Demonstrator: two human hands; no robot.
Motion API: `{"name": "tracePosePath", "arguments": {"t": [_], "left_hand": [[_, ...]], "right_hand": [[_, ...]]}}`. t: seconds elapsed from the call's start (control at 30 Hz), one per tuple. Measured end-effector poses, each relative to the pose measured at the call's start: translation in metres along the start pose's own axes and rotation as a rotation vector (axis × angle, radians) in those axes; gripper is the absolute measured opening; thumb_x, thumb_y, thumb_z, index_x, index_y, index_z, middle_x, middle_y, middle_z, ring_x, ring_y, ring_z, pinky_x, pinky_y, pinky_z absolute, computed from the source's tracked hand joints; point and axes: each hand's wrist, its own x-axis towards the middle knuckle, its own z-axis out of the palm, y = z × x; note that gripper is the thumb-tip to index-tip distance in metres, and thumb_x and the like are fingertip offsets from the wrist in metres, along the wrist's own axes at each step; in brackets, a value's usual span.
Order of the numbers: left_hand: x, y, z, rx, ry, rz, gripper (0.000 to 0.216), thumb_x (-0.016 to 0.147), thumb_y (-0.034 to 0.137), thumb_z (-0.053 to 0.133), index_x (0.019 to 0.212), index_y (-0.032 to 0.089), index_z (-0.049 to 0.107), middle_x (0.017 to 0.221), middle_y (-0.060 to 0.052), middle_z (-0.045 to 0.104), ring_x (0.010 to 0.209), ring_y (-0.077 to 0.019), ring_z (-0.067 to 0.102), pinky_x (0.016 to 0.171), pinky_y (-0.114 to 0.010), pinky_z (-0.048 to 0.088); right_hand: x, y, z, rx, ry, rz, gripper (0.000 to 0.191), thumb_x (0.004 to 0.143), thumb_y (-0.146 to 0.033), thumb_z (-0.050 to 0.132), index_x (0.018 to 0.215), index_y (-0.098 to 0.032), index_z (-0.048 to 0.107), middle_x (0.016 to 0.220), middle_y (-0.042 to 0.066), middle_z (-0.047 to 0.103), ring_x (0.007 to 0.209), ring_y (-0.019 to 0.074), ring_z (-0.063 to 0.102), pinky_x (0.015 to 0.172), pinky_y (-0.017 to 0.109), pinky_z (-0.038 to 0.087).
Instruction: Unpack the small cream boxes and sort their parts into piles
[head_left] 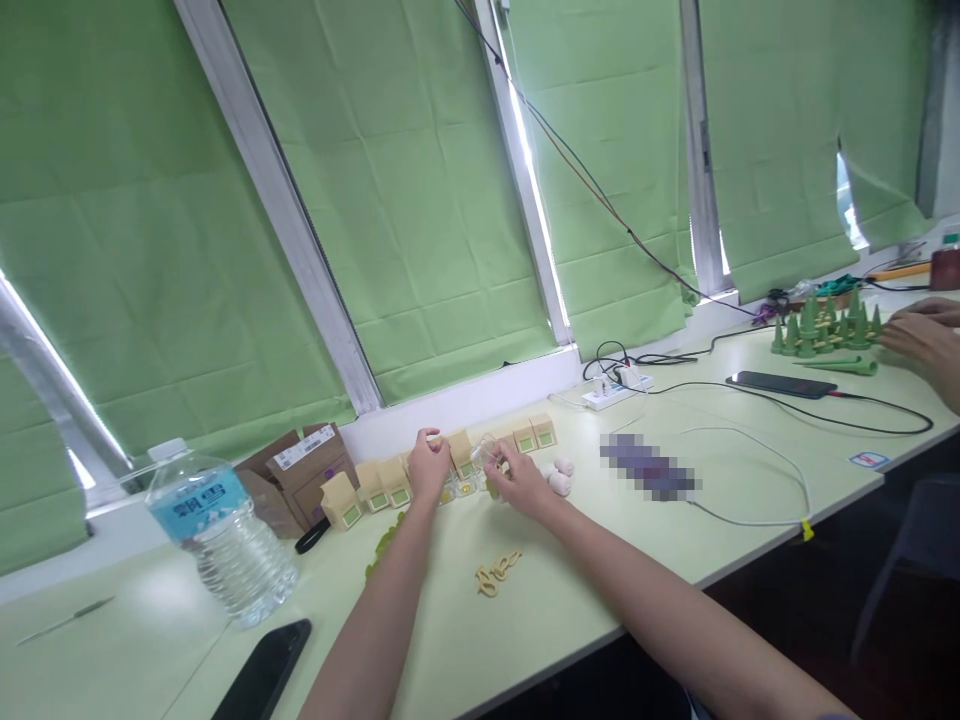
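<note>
My left hand (pixel 427 466) is closed in a pinch on a small pale piece, right in front of a row of small tan house-shaped blocks (pixel 386 482). My right hand (pixel 517 481) is closed on a small clear piece (pixel 484 452) beside the left hand. More tan blocks (pixel 534 434) stand behind it. Small yellow discs (pixel 459 489) lie between the hands. White rounded pieces (pixel 559 477) lie just right of my right hand. A tan flat cut-out (pixel 496 572) and a green leafy piece (pixel 384 541) lie nearer to me.
A water bottle (pixel 219 541) and a black phone (pixel 264 672) sit at the near left, brown cartons (pixel 298 470) behind. A power strip (pixel 616 391), cables, a second phone (pixel 780 384) and green cone trees (pixel 823 329) lie right, where another person's hand (pixel 924 340) rests.
</note>
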Motion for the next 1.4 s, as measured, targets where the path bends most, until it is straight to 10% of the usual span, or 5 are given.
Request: {"name": "tracePosePath", "arguments": {"t": [0.3, 0.7, 0.93, 1.23, 1.4], "left_hand": [[-0.063, -0.004, -0.021, -0.45, -0.603, 0.119, 0.059, 0.083, 0.053, 0.062, 0.134, 0.023, 0.055, 0.132, -0.012, 0.061, 0.102, -0.022, 0.065, 0.082, -0.032, 0.051], [-0.064, -0.027, -0.042, -0.796, -0.491, -0.182, 0.06, 0.081, 0.062, 0.061, 0.123, 0.021, 0.054, 0.105, -0.009, 0.068, 0.084, -0.0178, 0.07, 0.069, -0.026, 0.05], [-0.074, -0.021, -0.03, -0.608, -0.46, -0.115, 0.052, 0.072, 0.06, 0.071, 0.101, 0.019, 0.056, 0.099, -0.007, 0.067, 0.077, -0.0178, 0.07, 0.079, -0.034, 0.052], [-0.077, -0.008, -0.046, -0.503, -0.72, 0.019, 0.048, 0.078, 0.062, 0.064, 0.098, 0.018, 0.067, 0.095, -0.009, 0.071, 0.087, -0.0211, 0.069, 0.087, -0.036, 0.052], [-0.064, -0.018, -0.055, -0.392, -0.533, 0.007, 0.048, 0.076, 0.063, 0.064, 0.094, 0.019, 0.067, 0.088, -0.007, 0.071, 0.079, -0.0212, 0.069, 0.074, -0.032, 0.052]], "right_hand": [[-0.006, -0.003, 0.0, -0.161, -0.208, 0.052, 0.017, 0.088, -0.037, 0.056, 0.09, -0.021, 0.059, 0.085, 0.002, 0.068, 0.076, 0.0159, 0.06, 0.066, 0.025, 0.038], [-0.01, -0.003, 0.0, -0.046, -0.295, 0.056, 0.044, 0.09, -0.039, 0.057, 0.131, -0.026, 0.048, 0.09, 0.001, 0.063, 0.063, 0.011, 0.056, 0.057, 0.021, 0.043], [-0.011, -0.002, 0.002, -0.085, -0.36, 0.054, 0.05, 0.09, -0.044, 0.057, 0.137, -0.028, 0.052, 0.093, 0.003, 0.065, 0.062, 0.0114, 0.057, 0.056, 0.021, 0.045], [-0.008, 0.001, 0.004, 0.024, -0.335, 0.099, 0.043, 0.098, -0.051, 0.039, 0.123, -0.024, 0.062, 0.085, 0.004, 0.067, 0.054, 0.0111, 0.056, 0.041, 0.018, 0.039], [-0.009, 0.001, 0.004, 0.027, -0.319, 0.148, 0.039, 0.097, -0.049, 0.041, 0.12, -0.025, 0.061, 0.086, 0.003, 0.067, 0.053, 0.0104, 0.056, 0.04, 0.018, 0.04]]}}
